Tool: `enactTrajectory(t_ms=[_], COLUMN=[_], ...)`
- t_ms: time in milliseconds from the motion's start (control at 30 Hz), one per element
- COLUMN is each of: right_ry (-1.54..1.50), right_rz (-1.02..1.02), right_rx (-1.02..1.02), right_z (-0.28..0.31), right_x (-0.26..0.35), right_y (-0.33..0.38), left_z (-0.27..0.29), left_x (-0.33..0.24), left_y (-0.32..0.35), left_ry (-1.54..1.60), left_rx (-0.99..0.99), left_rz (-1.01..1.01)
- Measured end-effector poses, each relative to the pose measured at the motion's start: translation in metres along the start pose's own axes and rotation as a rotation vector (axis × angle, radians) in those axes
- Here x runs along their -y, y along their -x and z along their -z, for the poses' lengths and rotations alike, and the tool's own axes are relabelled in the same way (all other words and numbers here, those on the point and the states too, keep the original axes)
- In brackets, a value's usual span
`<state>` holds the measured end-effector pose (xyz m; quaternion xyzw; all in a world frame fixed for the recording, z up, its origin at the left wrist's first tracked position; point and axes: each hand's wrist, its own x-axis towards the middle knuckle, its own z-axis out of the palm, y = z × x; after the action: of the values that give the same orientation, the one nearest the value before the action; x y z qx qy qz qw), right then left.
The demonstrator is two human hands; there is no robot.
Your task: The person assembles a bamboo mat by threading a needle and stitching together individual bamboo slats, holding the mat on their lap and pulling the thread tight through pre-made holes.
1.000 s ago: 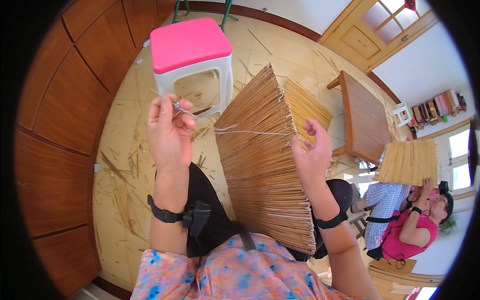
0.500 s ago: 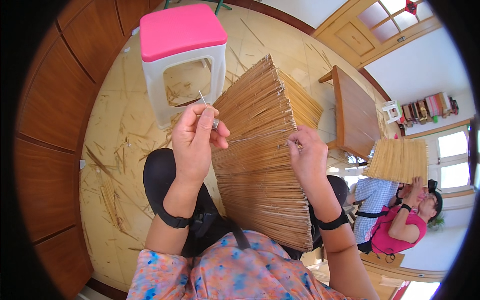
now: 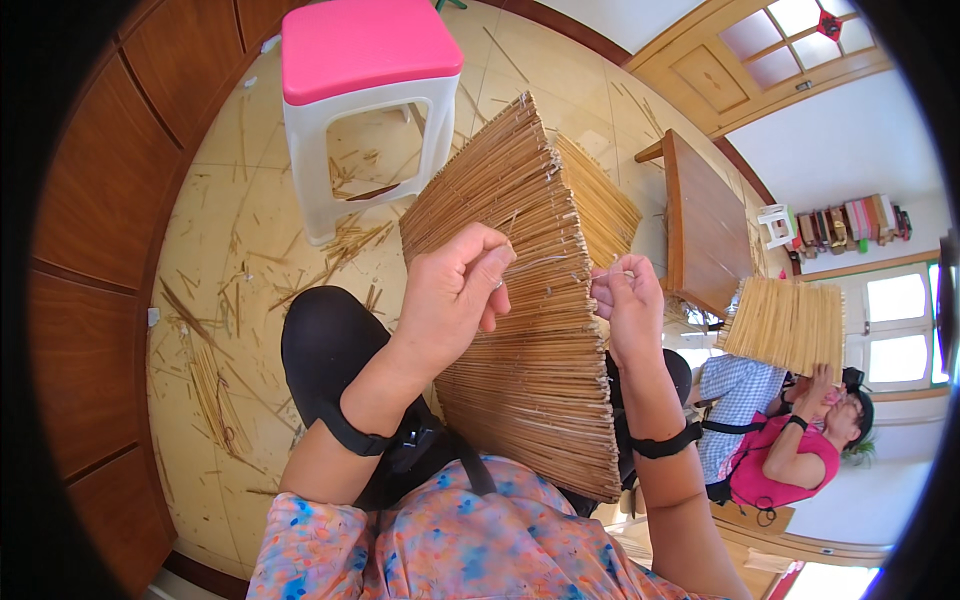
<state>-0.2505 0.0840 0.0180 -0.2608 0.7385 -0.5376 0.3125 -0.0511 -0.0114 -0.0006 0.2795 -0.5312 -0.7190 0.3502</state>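
Note:
A stiff mat of thin straw-coloured stalks (image 3: 520,370), bound along its right edge, stands across my lap. In front of its face, my left hand (image 3: 455,290) is closed in a pinch on a thin needle (image 3: 514,218), with a metal ring or thimble on one finger. A pale thread (image 3: 550,261) runs from there toward the mat's right edge. Beside that edge my right hand (image 3: 630,300) is closed, thumb against fingers, at the thread's end; its fingertips partly hide the grip.
A pink-topped white stool (image 3: 370,50) stands at the far left. Loose stalks (image 3: 215,400) litter the tiled floor. Beyond the mat are another stalk mat (image 3: 595,195) and a wooden table (image 3: 705,220). At right, a person (image 3: 790,460) holds a similar mat (image 3: 785,325).
My left hand has moved right and slightly down, nearer the mat's bound edge, shortening the gap between my hands. My right hand has shifted slightly right.

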Motion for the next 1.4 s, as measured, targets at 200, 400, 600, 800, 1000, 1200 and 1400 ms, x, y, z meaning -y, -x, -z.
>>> enactTrajectory(t_ms=[200,400,600,800,1000,1200,1400], right_ry=[-0.009,0.400,0.661,0.741,0.325,0.451,0.458], right_rz=[-0.074,0.143,0.260,0.247,0.223,0.225,0.246], right_rx=[0.014,0.103,0.050,0.072,0.014,0.004,-0.005], right_z=[0.002,-0.006,-0.009,-0.007,-0.019,-0.015,-0.013], right_x=[0.003,0.000,0.005,0.009,0.002,0.003,0.000], right_y=[-0.010,-0.012,-0.009,-0.010,-0.008,-0.006,-0.007], left_z=[0.004,0.008,0.010,0.002,-0.002,-0.001,-0.003], left_x=[-0.001,-0.010,0.000,0.008,0.020,0.019,0.017], left_y=[0.000,0.002,-0.002,-0.016,-0.024,-0.025,-0.025], left_ry=[-0.096,-0.162,-0.348,-0.604,-0.917,-0.933,-0.910], left_rx=[-0.008,-0.046,-0.057,0.016,0.118,0.109,0.110], left_rz=[-0.018,-0.033,-0.189,-0.335,-0.402,-0.404,-0.416])
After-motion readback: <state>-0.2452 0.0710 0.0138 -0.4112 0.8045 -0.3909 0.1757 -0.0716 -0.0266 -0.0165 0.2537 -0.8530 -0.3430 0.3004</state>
